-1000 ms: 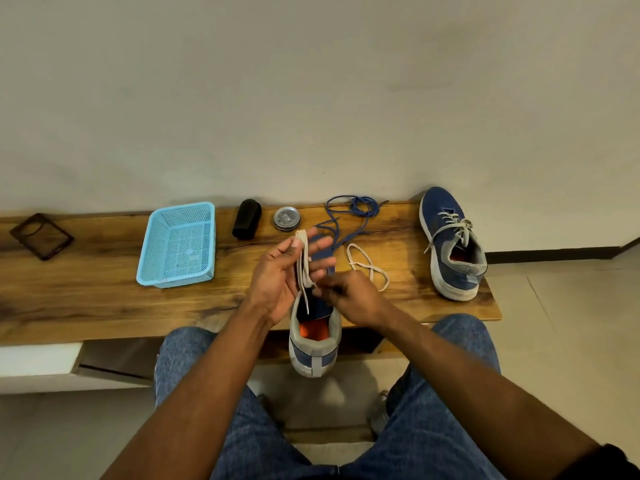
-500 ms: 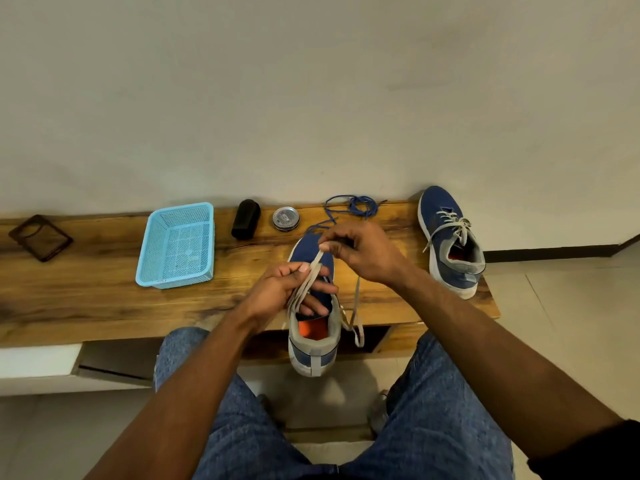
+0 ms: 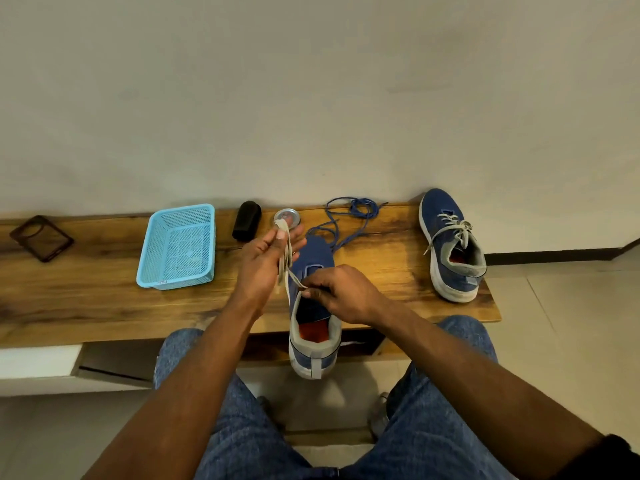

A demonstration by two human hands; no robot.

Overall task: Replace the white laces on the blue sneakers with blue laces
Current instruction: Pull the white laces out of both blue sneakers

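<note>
Left hand (image 3: 263,261) raised above the bench, fingers upright, thumb pinning folded loops of the white lace (image 3: 286,258) against them. Right hand (image 3: 341,292) pinches the same lace at its lower end, fingertips closed together just over the collar of the near sneaker (image 3: 311,306). Lace runs slack between the two hands.

Near sneaker: eyelets bare, toe pointing to the wall, heel overhanging the bench's front edge between the knees. Blue laces (image 3: 349,216) lie in a loose tangle near the back edge by the wall, one strand reaching the near sneaker's toe.

Count: sneakers 2; the second sneaker (image 3: 450,244) sits at the right end, still laced white, heel close to the front edge near the right corner. Basket 1, light blue (image 3: 178,247), left of the hands. Black cylinder 1 (image 3: 246,220). Round tin 1 (image 3: 287,216), partly behind the left fingertips. Dark case 1 (image 3: 41,238), far left.

Open bench (image 3: 86,299) surface: between basket and case, in front of the basket, and between the two sneakers.
</note>
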